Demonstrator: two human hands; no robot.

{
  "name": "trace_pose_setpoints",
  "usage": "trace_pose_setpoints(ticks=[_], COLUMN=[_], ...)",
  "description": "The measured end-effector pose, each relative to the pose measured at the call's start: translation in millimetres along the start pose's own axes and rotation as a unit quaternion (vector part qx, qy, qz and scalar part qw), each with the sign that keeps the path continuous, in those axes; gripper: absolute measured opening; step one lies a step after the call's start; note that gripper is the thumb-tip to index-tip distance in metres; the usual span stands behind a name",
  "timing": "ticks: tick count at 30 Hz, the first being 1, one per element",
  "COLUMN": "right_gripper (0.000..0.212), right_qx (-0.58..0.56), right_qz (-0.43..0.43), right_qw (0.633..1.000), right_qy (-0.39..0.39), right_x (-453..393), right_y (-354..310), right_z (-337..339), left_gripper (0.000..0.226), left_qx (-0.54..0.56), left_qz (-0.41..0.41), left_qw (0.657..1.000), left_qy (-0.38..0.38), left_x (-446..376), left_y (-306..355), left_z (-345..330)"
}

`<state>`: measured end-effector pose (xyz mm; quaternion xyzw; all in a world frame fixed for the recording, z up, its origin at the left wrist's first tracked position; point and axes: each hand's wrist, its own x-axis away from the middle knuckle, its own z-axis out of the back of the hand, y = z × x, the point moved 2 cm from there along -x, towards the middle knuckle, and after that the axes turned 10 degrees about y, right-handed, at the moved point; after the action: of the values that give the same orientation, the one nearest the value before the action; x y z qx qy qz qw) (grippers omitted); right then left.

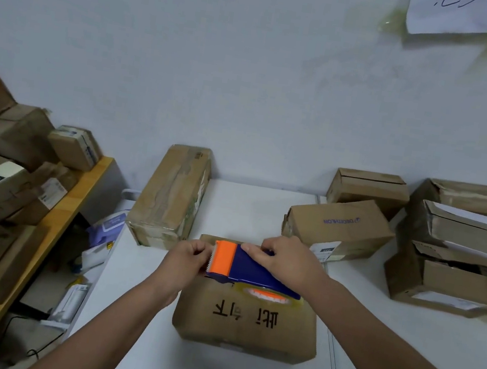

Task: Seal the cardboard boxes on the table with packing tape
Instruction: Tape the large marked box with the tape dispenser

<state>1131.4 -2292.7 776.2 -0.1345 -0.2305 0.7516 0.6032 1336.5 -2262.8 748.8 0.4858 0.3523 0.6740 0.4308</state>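
Note:
A brown cardboard box (247,325) with black handwritten characters on its top lies on the white table (248,210) right in front of me. Above its far half I hold a blue tape dispenser (252,271) with an orange cutter head and a clear tape roll. My right hand (284,263) grips the dispenser's blue body from above. My left hand (186,259) has curled fingers at the orange toothed end, pinching there; the tape end itself is too small to see.
A long taped box (171,196) lies at the back left of the table. Several boxes with loose flaps (457,255) and a printed box (339,226) stand at the right. A wooden shelf (50,235) on the left holds several parcels.

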Motion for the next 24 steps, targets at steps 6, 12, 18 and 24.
trace_pose_setpoints(ticks=[6, 12, 18, 24], right_gripper=[0.063, 0.066, 0.068, 0.066], right_qx=[0.033, 0.066, 0.110, 0.143], right_qz=[-0.007, -0.004, 0.003, -0.012], right_qw=[0.999, 0.997, 0.992, 0.990], right_qy=[-0.019, -0.039, -0.054, -0.018], right_x=[0.2, 6.3, 7.6, 7.9], right_y=[0.8, 7.7, 17.3, 8.0], right_z=[12.9, 19.4, 16.3, 8.7], left_gripper=[0.029, 0.022, 0.023, 0.022], left_qx=[0.040, 0.084, 0.075, 0.100], left_qz=[0.007, 0.013, 0.041, 0.071], left_qw=[0.998, 0.994, 0.993, 0.990], left_qy=[0.044, 0.072, 0.084, 0.071], left_x=[-12.1, -17.4, -19.1, -17.3], left_y=[-11.4, -18.1, -34.5, -44.1], left_z=[6.1, 29.0, 65.0, 69.7])
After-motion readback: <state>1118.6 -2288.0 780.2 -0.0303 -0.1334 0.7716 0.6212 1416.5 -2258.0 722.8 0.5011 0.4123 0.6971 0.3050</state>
